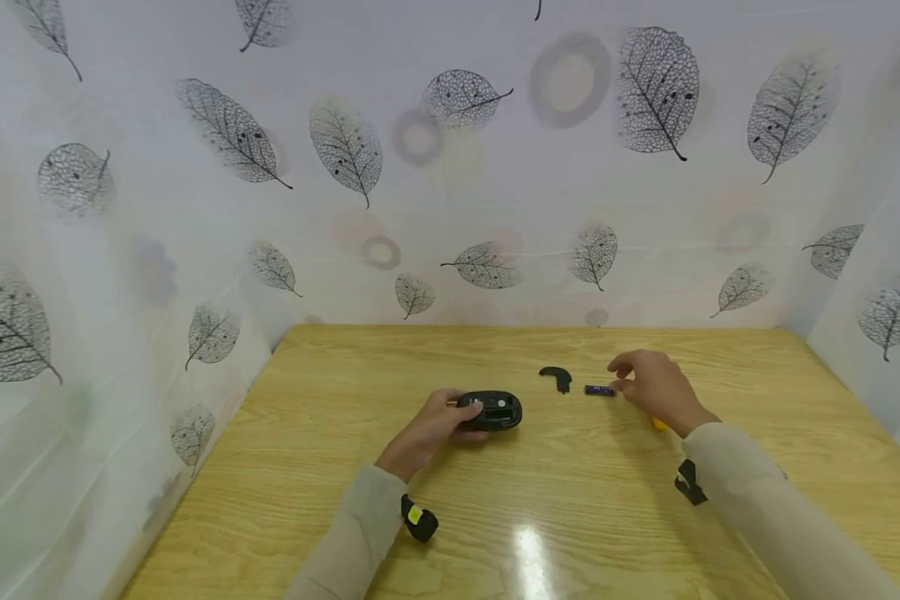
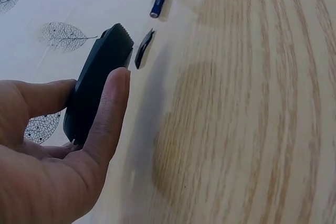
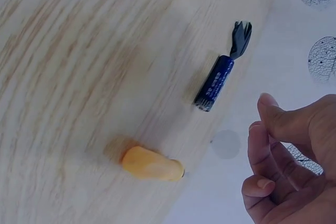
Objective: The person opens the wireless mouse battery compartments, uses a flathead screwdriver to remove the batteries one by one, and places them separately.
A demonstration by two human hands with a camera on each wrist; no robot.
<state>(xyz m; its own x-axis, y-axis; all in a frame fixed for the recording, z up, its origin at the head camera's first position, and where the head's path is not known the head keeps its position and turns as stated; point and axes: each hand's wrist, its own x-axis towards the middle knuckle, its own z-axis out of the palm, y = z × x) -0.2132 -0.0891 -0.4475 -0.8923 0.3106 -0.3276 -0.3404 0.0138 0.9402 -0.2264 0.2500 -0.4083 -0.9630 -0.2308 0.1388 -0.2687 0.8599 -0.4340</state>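
Observation:
My left hand (image 1: pixel 431 429) grips a black computer mouse (image 1: pixel 506 400), its underside facing up and the battery compartment uncovered. In the left wrist view, the thumb lies along one side of the mouse (image 2: pixel 97 85) and fingers are on the other. My right hand (image 1: pixel 656 387) hovers just right of a dark blue battery (image 1: pixel 598 390), fingers loosely bent and holding nothing. That battery (image 3: pixel 214 83) lies on the table, apart from the fingertips (image 3: pixel 269 99). A curved black cover piece (image 1: pixel 558 377) lies to the battery's left.
A small yellow-orange object (image 3: pixel 152 164) with a dark tip lies on the table near the right hand, mostly hidden in the head view. The wooden table (image 1: pixel 330 367) meets a white leaf-print curtain (image 1: pixel 495 183) at its back and sides.

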